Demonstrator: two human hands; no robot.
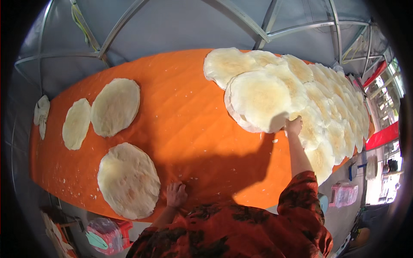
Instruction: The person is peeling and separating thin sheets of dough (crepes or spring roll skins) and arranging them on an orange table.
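Note:
Thin round flatbreads lie on a long table under an orange cover [180, 122]. My right hand [294, 125] has its fingers curled at the lower right edge of a large pale flatbread [258, 96]; whether it grips that edge cannot be told. Many overlapping flatbreads [335, 113] spread to the right of it. My left hand [176, 194] rests on the orange cover near the front edge, fingers bent, no object seen in it. Just left of it lies a stack of flatbreads [129, 180]. Farther left are another round stack [115, 107] and a smaller flatbread [76, 124].
A white cloth [42, 113] lies at the table's far left end. Metal frame bars [238, 17] stand behind the table against a grey sheet wall. Plastic-wrapped pink stools stand on the floor at the lower left [106, 235] and right [344, 194]. Crumbs dot the cover.

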